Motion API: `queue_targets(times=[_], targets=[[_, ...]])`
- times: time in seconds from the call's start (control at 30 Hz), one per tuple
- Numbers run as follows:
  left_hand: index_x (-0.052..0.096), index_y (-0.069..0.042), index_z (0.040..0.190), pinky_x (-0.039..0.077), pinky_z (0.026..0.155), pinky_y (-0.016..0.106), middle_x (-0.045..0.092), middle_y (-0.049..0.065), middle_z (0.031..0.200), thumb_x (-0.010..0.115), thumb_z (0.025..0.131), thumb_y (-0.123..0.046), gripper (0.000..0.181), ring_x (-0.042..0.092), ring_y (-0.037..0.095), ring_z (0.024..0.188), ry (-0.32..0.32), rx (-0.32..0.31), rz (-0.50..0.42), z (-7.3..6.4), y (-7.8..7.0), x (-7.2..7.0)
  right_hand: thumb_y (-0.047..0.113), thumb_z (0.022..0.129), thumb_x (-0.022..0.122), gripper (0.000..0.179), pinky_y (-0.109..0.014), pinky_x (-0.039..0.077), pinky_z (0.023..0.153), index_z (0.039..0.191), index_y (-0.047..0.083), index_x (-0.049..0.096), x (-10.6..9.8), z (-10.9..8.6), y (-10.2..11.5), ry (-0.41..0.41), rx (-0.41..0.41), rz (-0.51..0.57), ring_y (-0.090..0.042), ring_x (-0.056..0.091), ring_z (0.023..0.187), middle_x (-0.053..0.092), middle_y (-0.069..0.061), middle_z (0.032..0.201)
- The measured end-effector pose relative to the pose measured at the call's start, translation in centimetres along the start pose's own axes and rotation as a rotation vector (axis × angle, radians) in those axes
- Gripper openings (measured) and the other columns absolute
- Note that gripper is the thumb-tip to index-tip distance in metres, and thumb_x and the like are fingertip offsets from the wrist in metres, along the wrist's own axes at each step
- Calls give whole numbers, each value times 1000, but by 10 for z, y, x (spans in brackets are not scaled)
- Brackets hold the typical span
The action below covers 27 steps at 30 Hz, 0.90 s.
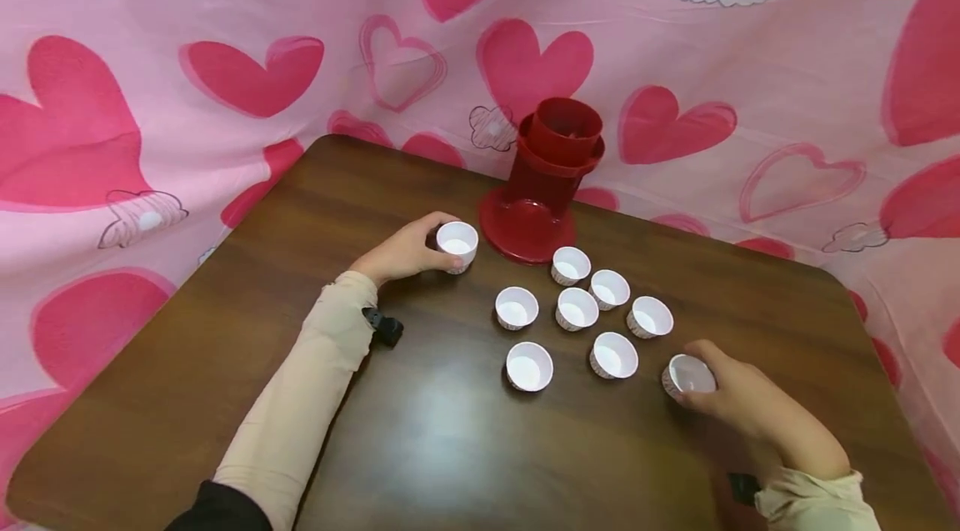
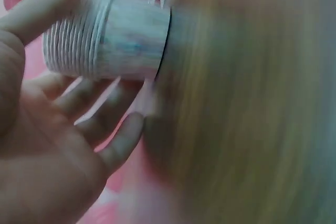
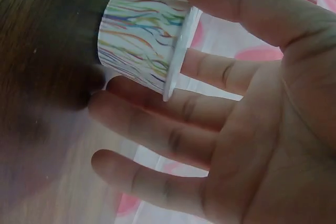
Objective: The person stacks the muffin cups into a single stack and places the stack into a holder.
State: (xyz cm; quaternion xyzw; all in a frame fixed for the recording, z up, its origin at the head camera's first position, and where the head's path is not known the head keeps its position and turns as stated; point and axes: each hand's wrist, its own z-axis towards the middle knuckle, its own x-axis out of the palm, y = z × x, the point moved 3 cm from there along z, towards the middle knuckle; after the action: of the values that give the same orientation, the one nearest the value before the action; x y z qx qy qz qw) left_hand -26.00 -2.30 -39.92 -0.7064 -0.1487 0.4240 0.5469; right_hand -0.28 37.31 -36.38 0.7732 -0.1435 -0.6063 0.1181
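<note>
My left hand (image 1: 405, 252) grips a nested stack of white paper cups (image 1: 458, 241) between thumb and fingers, left of the red holder. Several overlapping rims show on that stack (image 2: 105, 35) in the left wrist view. At the right, my right hand (image 1: 746, 398) pinches a single paper cup (image 1: 686, 378) by its rim, thumb on one side and fingers on the other. Wavy coloured lines run over this cup (image 3: 139, 38) in the right wrist view. Between the hands, several loose white cups (image 1: 577, 310) stand upright, their mouths facing up.
A red plastic cylinder holder (image 1: 551, 172) on a round base stands at the back of the brown wooden table (image 1: 420, 431). Behind the table hangs a pink cloth (image 1: 247, 6) with hearts. Near my left hand lies the row's leftmost cup (image 1: 517, 310).
</note>
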Motion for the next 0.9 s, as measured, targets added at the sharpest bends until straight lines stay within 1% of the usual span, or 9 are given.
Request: queue_targets(times=[0.13,0.2,0.27,0.37,0.47,0.57,0.73,0.9], targets=[[51,-11,139,44,101,44,58,10,127,83,85,-23,64,53,27,115,-22,36,-47,14,-3,16,27,83,83,63,-45,49,66,133,3,53,-5,-14,-7,-61,23,-13,-31,63,84,68,-20,101],[51,-9,140,45,101,44,58,11,127,83,85,-21,64,54,27,115,-33,51,-66,19,-6,21,27,84,83,64,-42,50,66,136,4,53,-9,-20,-9,-84,27,11,-31,65,85,68,-20,103],[51,-7,140,45,100,43,59,12,127,82,86,-18,64,54,27,116,-38,72,-90,24,-7,28,28,84,83,65,-36,52,67,139,6,54,-12,-24,-8,-108,25,44,-28,67,88,69,-20,107],[51,-6,140,44,101,41,59,12,127,82,86,-17,64,55,26,116,-42,105,-123,32,-8,40,26,84,84,68,-23,52,69,142,9,52,-19,-29,-5,-160,-11,118,-16,68,92,68,-20,114],[52,-7,140,41,103,39,59,10,127,84,84,-20,66,54,23,117,-51,124,-130,35,-8,50,17,85,84,70,-13,50,72,144,8,48,-25,-32,4,-227,-79,205,-1,64,95,67,-21,118],[51,-9,141,38,106,40,59,8,129,85,83,-22,68,52,22,120,-57,127,-113,35,-8,53,11,84,84,69,-8,47,76,143,8,48,-28,-31,16,-289,-123,263,7,60,100,66,-20,120],[51,-7,142,37,107,40,59,10,130,86,82,-20,71,52,23,121,-61,139,-103,33,-6,52,8,82,85,63,-11,49,75,137,11,56,-31,-23,41,-361,-147,310,2,65,95,69,-11,113],[51,-7,142,37,108,39,59,11,131,87,81,-19,72,52,23,122,-63,152,-99,33,-3,53,5,82,85,63,-13,50,74,138,11,58,-36,-3,68,-396,-210,337,0,66,91,71,-10,109]])
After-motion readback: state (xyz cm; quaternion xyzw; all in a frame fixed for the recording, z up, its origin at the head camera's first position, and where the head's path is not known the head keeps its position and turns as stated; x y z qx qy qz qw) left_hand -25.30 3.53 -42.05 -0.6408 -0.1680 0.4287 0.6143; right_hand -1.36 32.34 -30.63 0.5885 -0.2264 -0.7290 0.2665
